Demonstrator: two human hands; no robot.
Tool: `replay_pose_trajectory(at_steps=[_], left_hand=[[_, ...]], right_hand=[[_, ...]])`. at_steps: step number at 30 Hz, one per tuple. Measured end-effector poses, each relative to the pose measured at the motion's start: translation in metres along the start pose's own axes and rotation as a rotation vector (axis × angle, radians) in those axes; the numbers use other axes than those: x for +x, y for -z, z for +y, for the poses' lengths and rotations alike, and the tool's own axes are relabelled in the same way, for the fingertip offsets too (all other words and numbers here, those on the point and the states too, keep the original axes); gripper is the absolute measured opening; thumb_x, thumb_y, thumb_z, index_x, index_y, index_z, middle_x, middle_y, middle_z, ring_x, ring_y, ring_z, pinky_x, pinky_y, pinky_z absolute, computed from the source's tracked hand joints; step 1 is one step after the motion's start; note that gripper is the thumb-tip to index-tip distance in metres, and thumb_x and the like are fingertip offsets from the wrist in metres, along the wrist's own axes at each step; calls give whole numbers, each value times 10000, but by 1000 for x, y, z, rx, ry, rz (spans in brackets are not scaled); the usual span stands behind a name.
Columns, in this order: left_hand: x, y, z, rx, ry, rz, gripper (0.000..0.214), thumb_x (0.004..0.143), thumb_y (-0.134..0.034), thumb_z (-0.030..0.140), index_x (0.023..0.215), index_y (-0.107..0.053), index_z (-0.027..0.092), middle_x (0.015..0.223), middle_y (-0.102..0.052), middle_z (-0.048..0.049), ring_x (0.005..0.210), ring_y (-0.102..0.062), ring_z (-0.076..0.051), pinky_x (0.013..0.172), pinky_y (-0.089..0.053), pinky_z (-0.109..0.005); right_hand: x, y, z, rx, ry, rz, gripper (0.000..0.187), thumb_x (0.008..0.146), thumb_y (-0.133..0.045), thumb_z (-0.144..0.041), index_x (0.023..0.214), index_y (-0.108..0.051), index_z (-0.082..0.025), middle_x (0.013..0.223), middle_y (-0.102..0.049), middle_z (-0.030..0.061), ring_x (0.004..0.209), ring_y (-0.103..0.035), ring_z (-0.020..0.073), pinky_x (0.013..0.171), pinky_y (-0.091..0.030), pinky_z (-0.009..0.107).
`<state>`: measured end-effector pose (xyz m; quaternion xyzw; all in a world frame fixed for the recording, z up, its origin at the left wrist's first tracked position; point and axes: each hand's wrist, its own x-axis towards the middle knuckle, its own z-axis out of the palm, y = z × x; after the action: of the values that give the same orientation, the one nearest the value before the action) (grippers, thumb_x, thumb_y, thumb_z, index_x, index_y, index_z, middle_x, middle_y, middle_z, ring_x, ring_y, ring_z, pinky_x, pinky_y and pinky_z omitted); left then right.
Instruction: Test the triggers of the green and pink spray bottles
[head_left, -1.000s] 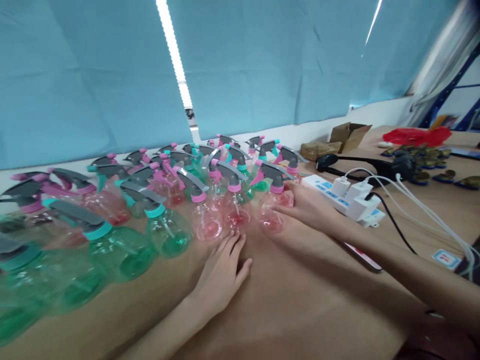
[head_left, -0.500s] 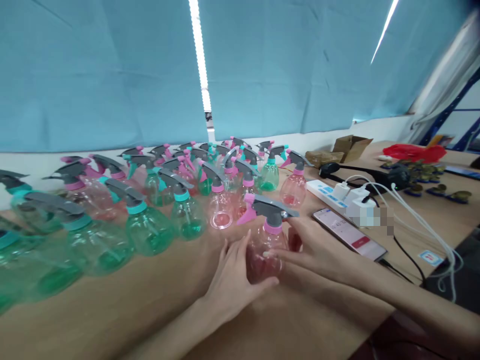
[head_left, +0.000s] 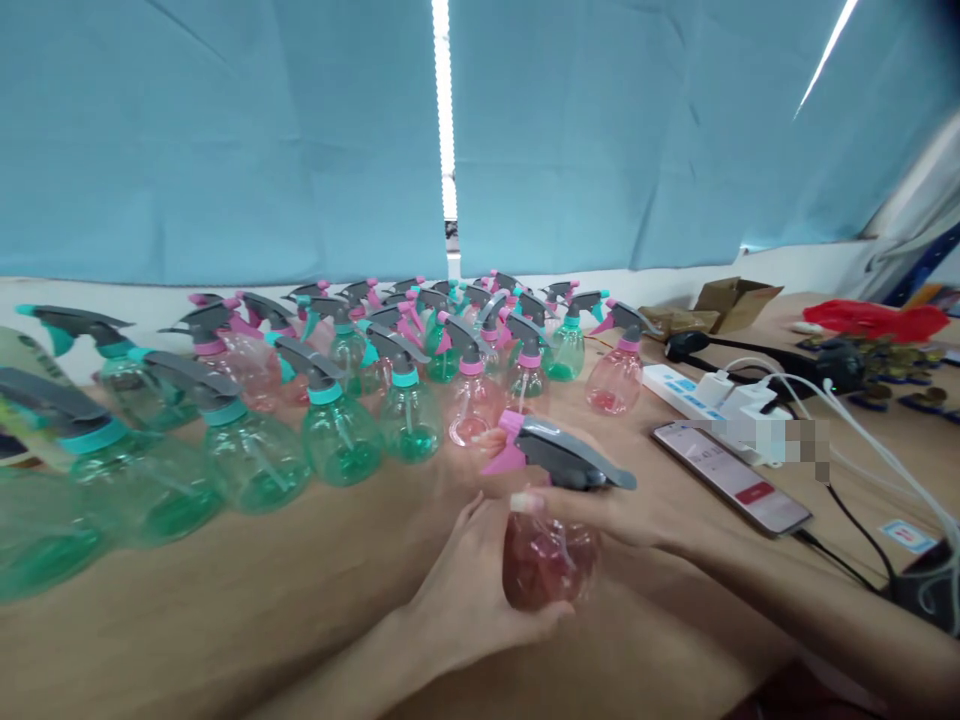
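Note:
A pink spray bottle [head_left: 547, 560] with a grey trigger head and pink collar is held just above the brown table [head_left: 300, 600]. My left hand [head_left: 465, 600] cups its round body from the left and below. My right hand [head_left: 630, 505] wraps the neck and trigger head from the right. Behind them stand several green and pink spray bottles [head_left: 337, 430] in a crowd, reaching back to the wall.
A phone [head_left: 731, 478] with a lit screen lies to the right of my hands. Beyond it are a white power strip [head_left: 679, 385] with chargers and cables, a small cardboard box [head_left: 735, 298] and a red bag [head_left: 877, 320]. Blue blinds hang behind.
My right hand pulled one pink bottle out of the group toward me. My left hand came up off the table and closed around its body, and both lifted it.

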<state>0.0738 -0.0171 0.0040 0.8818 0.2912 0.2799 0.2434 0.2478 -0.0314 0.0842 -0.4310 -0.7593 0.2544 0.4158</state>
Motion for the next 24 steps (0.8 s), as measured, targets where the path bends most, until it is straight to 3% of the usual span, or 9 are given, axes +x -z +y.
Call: replay_pose_trajectory(at_steps=[3,7,11,15,20,24], left_hand=[[-1,2,0,-11,12,-5,744,649,-769,376,1280,-414,207,1228,-565,-115,1133,-526,-351,935,-423,-533],[-5,6,-8,78,4,-24,736,728,-732,471,1317,-392,192,1260,-561,-135,1179,-502,-356,978,-377,-566],[-17,9,-23,316,-17,-54,702,859,-585,543,1368,-360,115,1354,-499,-197,1258,-446,-355,1033,-317,-579],[-30,11,-38,564,-33,-9,543,907,-543,401,1337,-429,92,1371,-500,-179,1258,-464,-321,1024,-378,-510],[-35,13,-45,632,-76,13,527,892,-536,364,1340,-447,101,1390,-489,-149,1270,-456,-301,1028,-391,-463],[-34,14,-46,615,-97,16,530,889,-534,358,1351,-437,116,1401,-477,-146,1280,-444,-305,1033,-383,-475]], right_hand=[[4,-5,-2,208,-64,-66,225,783,-642,-438,776,-607,-216,802,-640,2,742,-605,152,647,-505,280],[9,-7,2,256,-111,-86,204,774,-652,-398,798,-592,-205,767,-613,-8,735,-597,148,667,-506,288],[16,-8,6,165,-116,16,176,792,-631,-381,759,-548,-229,701,-563,-30,631,-540,124,585,-489,261],[28,-8,7,28,-98,112,275,757,-656,-417,681,-467,-232,633,-474,-40,559,-454,111,523,-457,244],[39,-12,10,16,-32,135,346,764,-607,-500,621,-450,-226,614,-498,-33,556,-462,119,516,-444,248],[39,-10,13,28,-41,65,237,805,-603,-432,716,-527,-226,662,-528,-29,589,-475,114,545,-438,239]])
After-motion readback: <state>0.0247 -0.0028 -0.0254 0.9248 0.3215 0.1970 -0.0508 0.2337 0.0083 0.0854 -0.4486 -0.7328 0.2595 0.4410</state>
